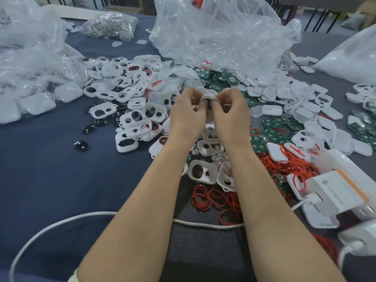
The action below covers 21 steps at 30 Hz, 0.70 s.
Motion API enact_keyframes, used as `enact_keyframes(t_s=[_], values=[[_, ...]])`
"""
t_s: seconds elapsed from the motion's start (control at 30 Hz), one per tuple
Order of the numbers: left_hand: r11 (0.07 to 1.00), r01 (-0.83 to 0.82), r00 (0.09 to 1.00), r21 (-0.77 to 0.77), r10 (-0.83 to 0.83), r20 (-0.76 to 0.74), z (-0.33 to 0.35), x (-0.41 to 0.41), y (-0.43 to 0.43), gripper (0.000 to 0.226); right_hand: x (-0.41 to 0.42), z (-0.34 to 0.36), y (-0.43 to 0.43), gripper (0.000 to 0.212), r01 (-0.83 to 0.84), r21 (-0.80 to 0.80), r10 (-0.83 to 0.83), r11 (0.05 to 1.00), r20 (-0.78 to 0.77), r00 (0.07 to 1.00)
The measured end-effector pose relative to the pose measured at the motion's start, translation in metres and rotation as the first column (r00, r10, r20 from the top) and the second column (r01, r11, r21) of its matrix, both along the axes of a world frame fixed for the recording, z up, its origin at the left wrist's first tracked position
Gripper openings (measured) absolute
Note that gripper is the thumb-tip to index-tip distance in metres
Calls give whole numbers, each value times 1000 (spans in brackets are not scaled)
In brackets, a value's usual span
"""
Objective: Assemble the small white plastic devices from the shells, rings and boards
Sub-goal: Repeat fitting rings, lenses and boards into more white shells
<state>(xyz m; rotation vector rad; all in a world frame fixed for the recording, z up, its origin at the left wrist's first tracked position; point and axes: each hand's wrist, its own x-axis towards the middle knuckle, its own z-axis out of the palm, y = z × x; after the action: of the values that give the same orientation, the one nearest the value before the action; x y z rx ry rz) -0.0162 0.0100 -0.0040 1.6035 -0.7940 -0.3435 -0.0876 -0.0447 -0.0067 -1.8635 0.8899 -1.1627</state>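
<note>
Blue tabletop [50, 169] carries all stock within arm's reach. Clear bags [213, 33] slump open at the back, spilling parts forward. White shells [130, 119] heap left and centre, green boards [274, 123] right, red rings [211, 196] nearest, probably for quick picking. Left hand [188, 112] and right hand [232, 112] meet above the heap, fingers clamped on one shell [207, 97], raised, likely for pressing parts together; its inside is hidden.

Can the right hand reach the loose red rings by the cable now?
Probably not yet: both right hand and left hand pinch a white shell. The red rings lie uncovered, though.
</note>
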Motion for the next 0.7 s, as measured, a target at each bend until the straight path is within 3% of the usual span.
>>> enact_keyframes(t_s=[0.17,0.23,0.33,0.37,0.43,0.47,0.53,0.6,0.7], values=[[996,65,998,56,-65,-1,0,1,3,19,-4,3,-2,3,0,53,2,999,-49,999],[999,16,999,29,-15,-33,2,4,5,14,-7,8,-3,15,-11,77,18,997,-88,996],[985,-135,958,-104,103,-267,8,13,10,15,-17,23,0,14,-146,54,155,988,-258,954],[971,-188,919,-150,120,-376,10,15,11,15,-20,27,3,9,-248,64,254,967,-379,890],[941,-273,833,-200,127,-538,10,18,12,9,-23,33,10,9,-423,105,384,900,-649,656],[934,-295,802,-201,128,-583,10,18,11,8,-22,33,14,10,-470,111,386,875,-746,543],[929,-309,749,-204,106,-655,9,19,9,9,-17,31,22,16,-502,71,310,862,-857,412],[929,-299,709,-218,63,-703,11,20,9,1,-11,27,28,19,-505,-15,210,863,-898,386],[912,-307,632,-273,-20,-775,15,19,9,13,-7,22,29,16,-465,-58,156,883,-900,408]])
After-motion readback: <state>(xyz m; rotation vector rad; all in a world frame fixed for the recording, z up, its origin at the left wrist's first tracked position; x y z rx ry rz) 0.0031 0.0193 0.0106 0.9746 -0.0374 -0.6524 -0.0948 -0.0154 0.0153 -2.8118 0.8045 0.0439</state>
